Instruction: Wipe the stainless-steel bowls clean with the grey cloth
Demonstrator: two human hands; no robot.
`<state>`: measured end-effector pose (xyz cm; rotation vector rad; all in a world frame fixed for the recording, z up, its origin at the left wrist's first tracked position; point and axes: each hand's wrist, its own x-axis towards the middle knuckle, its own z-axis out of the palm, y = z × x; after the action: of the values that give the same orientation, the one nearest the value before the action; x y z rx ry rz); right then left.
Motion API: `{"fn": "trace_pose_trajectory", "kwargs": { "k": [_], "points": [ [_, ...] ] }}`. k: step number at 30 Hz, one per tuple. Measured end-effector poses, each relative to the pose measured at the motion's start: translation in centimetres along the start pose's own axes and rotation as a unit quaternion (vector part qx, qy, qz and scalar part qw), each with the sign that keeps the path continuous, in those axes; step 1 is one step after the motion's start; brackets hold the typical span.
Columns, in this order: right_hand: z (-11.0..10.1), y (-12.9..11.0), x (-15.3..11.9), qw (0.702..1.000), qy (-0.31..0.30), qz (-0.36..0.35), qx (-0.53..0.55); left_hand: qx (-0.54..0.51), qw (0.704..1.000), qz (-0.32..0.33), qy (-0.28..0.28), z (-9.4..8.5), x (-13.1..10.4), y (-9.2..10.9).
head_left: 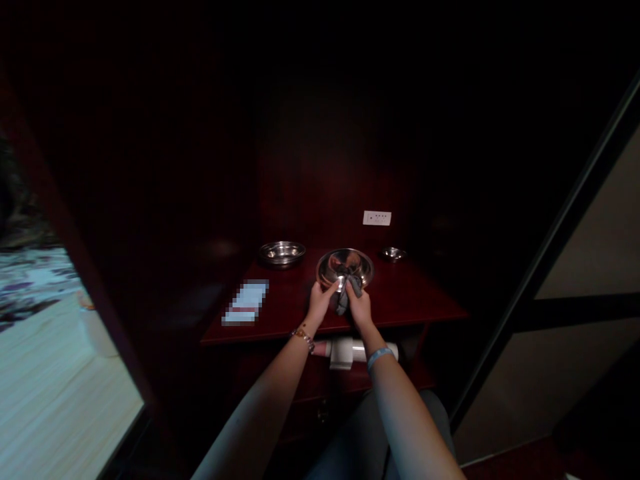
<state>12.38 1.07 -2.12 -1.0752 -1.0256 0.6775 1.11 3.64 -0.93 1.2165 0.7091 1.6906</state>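
Note:
A shiny metal bowl (345,261) is tilted toward me above the dark red desk (395,300). My left hand (321,300) grips the bowl's near left rim, thumb on the inside. Bunched in my right hand (359,303) is a grey cloth (343,304), pressed against the near rim and partly hanging below it. To the left at the back sit stacked metal dishes (283,252). A small metal bowl (393,254) stands at the back right.
A blurred-out pale rectangular item (246,302) lies at the desk's front left. White and pink objects (350,352) rest on the shelf below. A socket panel (377,218) is on the back wall. Dark panels rise on both sides.

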Motion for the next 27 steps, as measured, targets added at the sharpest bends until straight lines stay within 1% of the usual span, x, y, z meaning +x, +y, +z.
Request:
{"fn": "trace_pose_trajectory", "kwargs": {
  "k": [2, 4, 7, 10, 14, 17, 20, 22, 24, 27],
  "points": [
    [0.0, 0.0, 0.0, 1.000, -0.023, 0.010, 0.000, -0.026, 0.999, -0.015, -0.021, 0.0, -0.1, 0.1],
    [-0.1, 0.0, 0.0, 0.999, -0.032, 0.018, 0.003, -0.038, 0.999, -0.022, -0.027, -0.1, -0.1, 0.0],
    [-0.1, 0.0, 0.0, 0.999, -0.038, 0.020, -0.005, -0.028, 0.999, -0.021, -0.021, -0.3, -0.1, -0.4],
    [-0.2, 0.2, 0.1, 0.999, -0.038, 0.021, -0.017, -0.009, 1.000, -0.006, -0.015, -0.4, 0.0, -0.8],
    [-0.1, 0.6, 0.3, 1.000, -0.015, 0.024, -0.007, 0.008, 1.000, 0.016, -0.011, -0.4, 0.1, -1.3],
    [-0.1, 1.0, 0.5, 1.000, 0.008, 0.020, 0.003, 0.006, 1.000, -0.005, -0.016, -0.4, 0.2, -1.5],
    [0.0, 1.2, 0.5, 0.999, 0.041, 0.008, 0.002, -0.013, 0.999, -0.029, 0.000, -0.4, 0.2, -1.5],
    [0.1, 1.2, 0.5, 0.998, 0.056, -0.001, 0.002, -0.026, 0.999, -0.013, 0.019, -0.4, 0.1, -1.3],
    [0.1, 1.2, 0.5, 0.998, 0.060, -0.006, 0.005, -0.028, 0.998, 0.023, 0.041, -0.5, 0.1, -1.0],
    [0.1, 1.3, 0.6, 0.998, 0.063, -0.009, 0.004, -0.002, 0.996, 0.056, 0.067, -0.5, 0.1, -0.7]
  ]
}}
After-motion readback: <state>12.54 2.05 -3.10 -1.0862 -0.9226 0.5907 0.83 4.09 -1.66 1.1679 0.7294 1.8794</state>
